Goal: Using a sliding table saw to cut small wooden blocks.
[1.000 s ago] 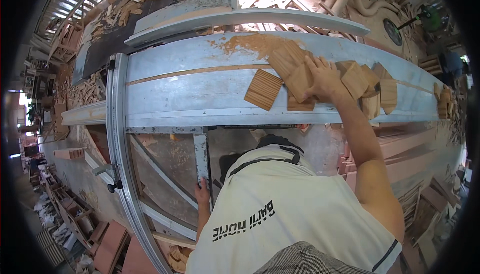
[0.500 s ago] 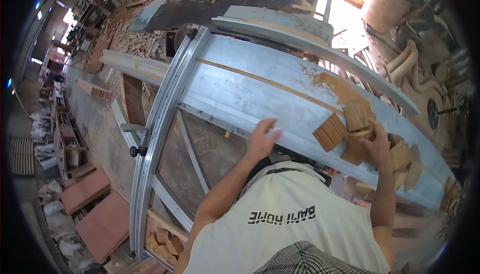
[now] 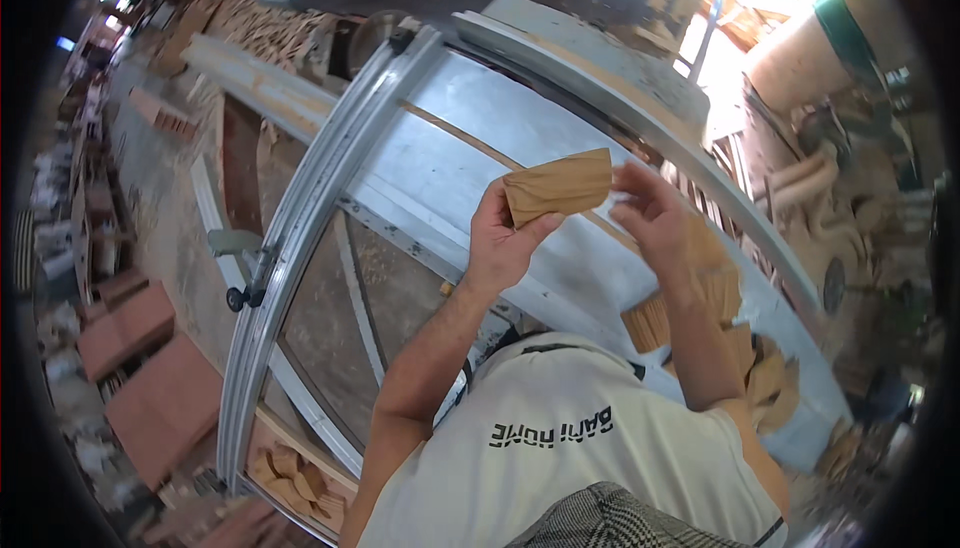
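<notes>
My left hand (image 3: 503, 240) is closed around one end of a flat wooden block (image 3: 560, 186) with curved grain lines, lifted above the grey metal saw table (image 3: 450, 98). My right hand (image 3: 655, 218) is beside the block's other end, fingers loosely curled and apart, slightly blurred, with nothing seen in them. Below my right forearm lie more wooden blocks, among them a ribbed one (image 3: 646, 324). Several curved wooden pieces (image 3: 768, 378) are piled at the table's right part.
A long metal fence (image 3: 640, 98) runs along the table's far side. On the left stands a curved-looking aluminium rail (image 3: 310, 168) with a clamp handle (image 3: 236, 242). Offcuts fill a wooden tray (image 3: 290, 478) at lower left. Reddish boards (image 3: 165, 388) lie on the floor.
My left hand has moved up and now grips a wooden block. My right hand has left the pile and moved up and left to the block's side.
</notes>
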`<state>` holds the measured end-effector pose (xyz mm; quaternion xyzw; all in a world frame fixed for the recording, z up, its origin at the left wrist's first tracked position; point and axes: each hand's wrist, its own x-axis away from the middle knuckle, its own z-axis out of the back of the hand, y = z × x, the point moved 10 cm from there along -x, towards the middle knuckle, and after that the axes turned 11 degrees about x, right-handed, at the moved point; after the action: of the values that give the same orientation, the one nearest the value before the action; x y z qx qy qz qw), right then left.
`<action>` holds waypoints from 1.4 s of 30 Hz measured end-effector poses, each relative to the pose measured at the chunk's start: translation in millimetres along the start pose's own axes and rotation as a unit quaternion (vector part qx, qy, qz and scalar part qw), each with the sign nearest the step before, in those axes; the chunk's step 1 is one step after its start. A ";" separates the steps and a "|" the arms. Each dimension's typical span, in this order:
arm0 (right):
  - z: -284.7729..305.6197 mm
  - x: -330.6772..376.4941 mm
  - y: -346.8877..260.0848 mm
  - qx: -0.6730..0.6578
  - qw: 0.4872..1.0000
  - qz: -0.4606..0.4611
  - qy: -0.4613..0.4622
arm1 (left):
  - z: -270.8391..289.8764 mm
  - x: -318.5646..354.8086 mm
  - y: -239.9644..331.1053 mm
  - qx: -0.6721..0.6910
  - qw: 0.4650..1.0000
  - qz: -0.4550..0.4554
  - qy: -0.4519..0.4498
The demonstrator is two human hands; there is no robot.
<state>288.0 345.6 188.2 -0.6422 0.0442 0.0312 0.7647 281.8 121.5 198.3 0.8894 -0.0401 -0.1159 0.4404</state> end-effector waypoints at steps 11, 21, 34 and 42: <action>-111.8 -90.7 37.2 0.023 0.992 -0.070 -0.107 | 113.8 -59.0 -55.5 0.085 0.980 0.062 0.171; -166.1 -183.9 144.1 0.014 0.986 -0.168 -0.008 | 240.9 -144.7 -85.6 -0.081 0.922 0.152 0.346; -215.7 -171.6 122.4 0.331 0.934 0.127 -0.050 | 278.6 -178.9 -83.7 -0.307 0.866 -0.018 0.395; -227.2 -185.1 124.1 0.348 0.924 0.154 -0.044 | 280.6 -193.7 -83.6 -0.328 0.870 0.017 0.368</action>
<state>84.8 145.1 47.7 -0.3184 0.1172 0.1595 0.9270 23.6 -11.3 1.0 0.6713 0.1503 0.2209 0.6913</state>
